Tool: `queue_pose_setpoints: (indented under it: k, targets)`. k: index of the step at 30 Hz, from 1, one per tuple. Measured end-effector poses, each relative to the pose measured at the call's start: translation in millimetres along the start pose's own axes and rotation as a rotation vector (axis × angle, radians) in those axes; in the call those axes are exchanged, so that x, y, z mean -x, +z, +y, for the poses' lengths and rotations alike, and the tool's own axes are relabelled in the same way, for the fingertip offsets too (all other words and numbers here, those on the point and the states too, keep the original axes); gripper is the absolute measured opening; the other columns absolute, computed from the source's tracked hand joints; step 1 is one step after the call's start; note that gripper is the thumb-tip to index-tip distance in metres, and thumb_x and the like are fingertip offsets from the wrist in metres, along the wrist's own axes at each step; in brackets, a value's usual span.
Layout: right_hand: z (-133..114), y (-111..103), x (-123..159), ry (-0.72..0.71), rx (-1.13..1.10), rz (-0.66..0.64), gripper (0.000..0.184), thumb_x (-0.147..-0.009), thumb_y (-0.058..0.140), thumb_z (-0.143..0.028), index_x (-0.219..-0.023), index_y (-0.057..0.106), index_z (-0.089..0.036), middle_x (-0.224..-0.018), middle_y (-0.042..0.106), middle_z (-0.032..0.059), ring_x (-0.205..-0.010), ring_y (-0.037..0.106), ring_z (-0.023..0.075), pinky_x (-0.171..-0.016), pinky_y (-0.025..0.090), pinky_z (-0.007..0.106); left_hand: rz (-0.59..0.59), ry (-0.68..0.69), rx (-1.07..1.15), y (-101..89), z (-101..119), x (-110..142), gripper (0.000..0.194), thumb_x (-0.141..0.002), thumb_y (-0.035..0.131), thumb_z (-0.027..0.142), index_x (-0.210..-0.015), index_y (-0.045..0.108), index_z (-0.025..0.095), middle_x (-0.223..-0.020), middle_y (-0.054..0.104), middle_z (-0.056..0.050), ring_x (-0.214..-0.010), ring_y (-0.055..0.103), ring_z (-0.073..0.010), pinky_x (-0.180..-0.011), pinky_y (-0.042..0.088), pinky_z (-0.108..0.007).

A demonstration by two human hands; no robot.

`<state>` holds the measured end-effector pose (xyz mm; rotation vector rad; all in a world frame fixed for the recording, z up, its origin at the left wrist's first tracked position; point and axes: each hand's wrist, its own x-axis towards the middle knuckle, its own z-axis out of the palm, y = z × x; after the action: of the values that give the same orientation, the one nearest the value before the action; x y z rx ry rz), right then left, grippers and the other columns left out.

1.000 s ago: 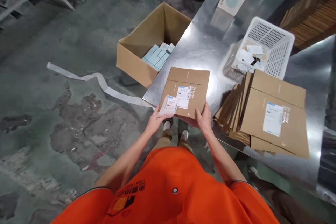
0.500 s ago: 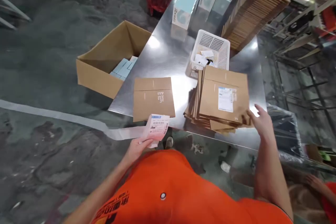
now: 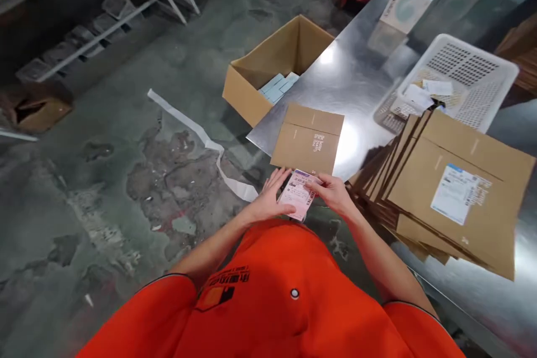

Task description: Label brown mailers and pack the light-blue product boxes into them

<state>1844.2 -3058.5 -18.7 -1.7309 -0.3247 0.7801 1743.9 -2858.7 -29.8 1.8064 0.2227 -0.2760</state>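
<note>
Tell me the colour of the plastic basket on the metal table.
The plastic basket is white, showing best in the head view.

- Packing area, apparently in a warehouse, seen from head height.
- Nine o'clock: bare, stained floor [image 3: 117,151], seemingly concrete.
- Ten o'clock: pale-framed rack [image 3: 98,37].
- Twelve o'clock: open carton [image 3: 247,92] holding pale blue boxes [image 3: 279,86].
- Two o'clock: shiny metal worktable [image 3: 361,72].
- Three o'clock: stacked flattened cartons [image 3: 419,179], the top one bearing a shipping label [image 3: 455,193].
- Near centre, toward five o'clock: barcoded slip [image 3: 296,198].
</note>
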Motion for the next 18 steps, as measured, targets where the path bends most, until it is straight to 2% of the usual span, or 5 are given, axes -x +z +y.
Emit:
queue_pose_setpoints:
  k: [3, 6, 12, 15, 18]
  targets:
    - [4.2, 10.2, -6.2, -0.003, 0.085, -0.040, 0.043, -0.082, 0.060, -0.060, -0.071, 0.063, -0.019, -0.062, 0.055, -0.0015, -0.060, 0.047, 0.0135, -0.056, 0.037, 0.026, 0.016, -0.078, 0.196, 0.3, -1.8, -17.4, 0.060, -0.070, 0.077, 0.050, -0.117, 0.070, 0.013, -0.117, 0.072, -0.013, -0.107, 0.065, -0.0304, -0.090, 0.051, -0.037]
    - [15.7, 13.4, -15.0, -0.062, 0.234, 0.061, 0.032, -0.086, 0.060, -0.051, -0.089, 0.068, -0.020, -0.078, 0.065, 0.0014, -0.070, 0.055, 0.0158, -0.063, 0.041, 0.027, 0.062, -0.178, 0.376, 13.4, -15.1, -39.6, 0.047, -0.071, 0.074, 0.054, -0.089, 0.074, 0.011, -0.081, 0.073, -0.007, -0.071, 0.065, -0.0197, -0.063, 0.049, -0.027]
    - [52.7, -13.8, -72.8, -0.164, 0.559, 0.196, 0.027, -0.093, 0.050, -0.041, -0.084, 0.066, -0.021, -0.081, 0.066, 0.0054, -0.077, 0.059, 0.0198, -0.071, 0.044, 0.031, 0.104, -0.348, 0.385, 35.6, -74.9, -74.6, 0.055, -0.061, 0.068, 0.069, -0.069, 0.063, 0.015, -0.059, 0.054, 0.001, -0.052, 0.045, -0.0110, -0.049, 0.032, -0.024]
    - [60.1, -31.4, -124.4, -0.129, 0.758, 0.368, 0.025, -0.093, 0.052, -0.038, -0.099, 0.066, -0.018, -0.096, 0.067, 0.0105, -0.089, 0.059, 0.0239, -0.081, 0.046, 0.036, 0.093, -0.415, 0.340, 35.6, -108.5, -79.1, 0.055, -0.064, 0.061, 0.072, -0.063, 0.056, 0.017, -0.055, 0.047, 0.003, -0.052, 0.040, -0.0111, -0.049, 0.029, -0.025]
    - [63.6, -36.1, -166.2, -0.024, 1.004, 0.324, 0.036, -0.090, 0.060, -0.040, -0.118, 0.062, -0.017, -0.118, 0.064, 0.0161, -0.106, 0.057, 0.0301, -0.091, 0.044, 0.043, 0.063, -0.479, 0.260, 27.5, -136.6, -65.2, 0.049, -0.064, 0.063, 0.066, -0.065, 0.058, 0.017, -0.058, 0.050, 0.001, -0.059, 0.045, -0.0140, -0.053, 0.032, -0.025]
